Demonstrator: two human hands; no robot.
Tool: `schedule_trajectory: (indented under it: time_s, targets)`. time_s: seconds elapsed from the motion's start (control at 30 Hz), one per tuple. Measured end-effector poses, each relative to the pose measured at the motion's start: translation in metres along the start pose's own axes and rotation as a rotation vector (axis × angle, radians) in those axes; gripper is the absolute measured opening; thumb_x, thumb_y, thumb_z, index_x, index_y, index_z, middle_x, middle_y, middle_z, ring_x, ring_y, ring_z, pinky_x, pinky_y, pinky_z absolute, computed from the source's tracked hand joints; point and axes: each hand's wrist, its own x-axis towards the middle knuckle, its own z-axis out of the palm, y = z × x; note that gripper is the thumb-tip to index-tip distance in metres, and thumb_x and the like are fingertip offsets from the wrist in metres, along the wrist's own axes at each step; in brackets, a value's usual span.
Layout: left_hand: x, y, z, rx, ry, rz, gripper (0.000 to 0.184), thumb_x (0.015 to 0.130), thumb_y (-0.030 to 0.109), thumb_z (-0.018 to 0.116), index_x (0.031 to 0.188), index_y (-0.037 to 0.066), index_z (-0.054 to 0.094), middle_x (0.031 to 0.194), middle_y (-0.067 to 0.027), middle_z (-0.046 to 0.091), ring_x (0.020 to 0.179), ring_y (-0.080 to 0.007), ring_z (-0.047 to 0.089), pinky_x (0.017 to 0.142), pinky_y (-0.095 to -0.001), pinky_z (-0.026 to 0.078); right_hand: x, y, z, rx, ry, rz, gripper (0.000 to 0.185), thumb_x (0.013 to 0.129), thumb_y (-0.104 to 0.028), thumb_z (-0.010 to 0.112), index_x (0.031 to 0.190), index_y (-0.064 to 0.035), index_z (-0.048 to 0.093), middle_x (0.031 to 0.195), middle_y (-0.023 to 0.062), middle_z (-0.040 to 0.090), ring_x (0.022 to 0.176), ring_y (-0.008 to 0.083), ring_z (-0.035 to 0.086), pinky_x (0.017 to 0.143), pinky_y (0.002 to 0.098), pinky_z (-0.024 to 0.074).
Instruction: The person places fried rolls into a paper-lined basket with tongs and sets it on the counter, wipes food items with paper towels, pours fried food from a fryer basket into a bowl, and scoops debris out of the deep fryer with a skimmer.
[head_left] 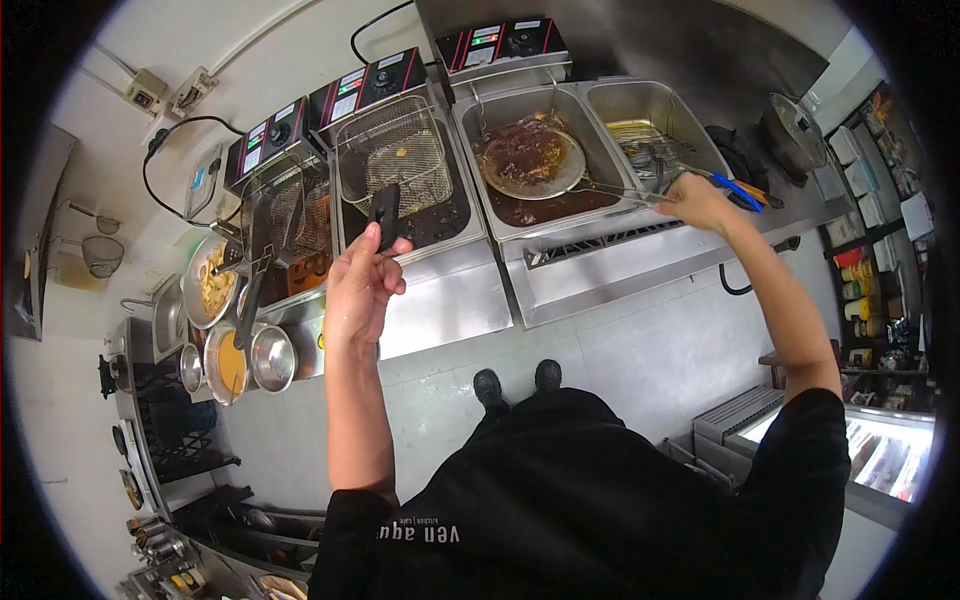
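My left hand [366,280] is closed around the black handle [384,208] of a wire fryer basket [425,180]. The basket sits tilted over the middle fryer, and a small golden scrap lies on its mesh. In my right hand [698,204] is the wire handle of a round mesh skimmer [535,178]. The skimmer's wide head rests in the dark oil of the fryer tank [600,222] to the right, with brown foam and crumbs over it. Blue-handled tongs [738,190] lie just beyond my right hand.
Left of my left hand stand another basket [295,215], a bowl of pale food pieces [196,288], a bowl of orange-yellow liquid [231,362] and a steel bowl [273,358]. A steel tank holding a wire rack [650,140] and a lidded pot [790,130] are at the right.
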Motion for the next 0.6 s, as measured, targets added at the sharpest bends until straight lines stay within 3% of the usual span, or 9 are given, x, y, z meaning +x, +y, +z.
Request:
schedule_trajectory:
  time_s: [0.03,0.17,0.27,0.37,0.47,0.6]
  targets:
    - [0.000,0.001,-0.001,0.000,0.004,-0.008,0.035,0.094,0.033,0.056,0.105,0.000,0.057,0.086,-0.0066,0.063,0.056,-0.0074,0.043,0.053,-0.0245,0.037,-0.013,-0.006,-0.004,0.010,-0.043,0.088,0.037,0.073,-0.033,0.072,0.070,0.0029,0.066,0.062,0.0207,0.061,0.062,0.0347,0.062,0.062,0.0424,0.0471]
    - [0.001,0.001,0.000,0.017,0.007,-0.017,0.035,0.094,0.033,0.055,0.105,-0.001,0.057,0.087,-0.0070,0.063,0.057,-0.0075,0.043,0.053,-0.0245,0.037,-0.032,0.013,0.008,0.079,0.071,0.058,0.036,0.074,-0.033,0.071,0.077,0.0017,0.067,0.072,0.0232,0.064,0.069,0.0366,0.064,0.066,0.0432,0.0492]
    - [0.002,0.001,0.004,0.018,-0.005,-0.012,0.035,0.094,0.033,0.055,0.105,-0.001,0.057,0.087,-0.0072,0.063,0.056,-0.0074,0.043,0.053,-0.0244,0.037,-0.035,0.010,-0.005,-0.136,0.083,0.068,0.033,0.076,-0.031,0.070,0.083,0.0015,0.067,0.079,0.0237,0.065,0.075,0.0373,0.065,0.069,0.0435,0.0512]
    - [0.002,0.001,0.006,0.029,-0.004,-0.010,0.034,0.094,0.032,0.055,0.104,0.000,0.057,0.086,-0.0072,0.064,0.055,-0.0072,0.042,0.052,-0.0241,0.037,-0.020,0.025,-0.005,-0.435,0.323,-0.159,0.028,0.078,-0.025,0.068,0.086,0.0008,0.063,0.078,0.0194,0.065,0.074,0.0350,0.065,0.067,0.0438,0.0524]
    - [0.002,0.001,0.004,0.025,-0.015,-0.008,0.033,0.094,0.031,0.056,0.103,-0.001,0.058,0.085,-0.0074,0.064,0.053,-0.0072,0.041,0.051,-0.0240,0.037,-0.009,0.038,0.001,-0.495,0.371,-0.233,0.027,0.077,-0.025,0.068,0.087,0.0002,0.063,0.076,0.0188,0.065,0.074,0.0348,0.065,0.067,0.0433,0.0523]
    - [0.002,-0.001,0.000,0.025,-0.015,-0.005,0.034,0.094,0.032,0.056,0.102,-0.001,0.058,0.084,-0.0075,0.064,0.052,-0.0072,0.041,0.050,-0.0241,0.036,-0.015,0.043,-0.023,-0.469,0.227,-0.278,0.028,0.076,-0.024,0.069,0.089,0.0008,0.065,0.080,0.0207,0.065,0.076,0.0350,0.064,0.071,0.0428,0.0515]
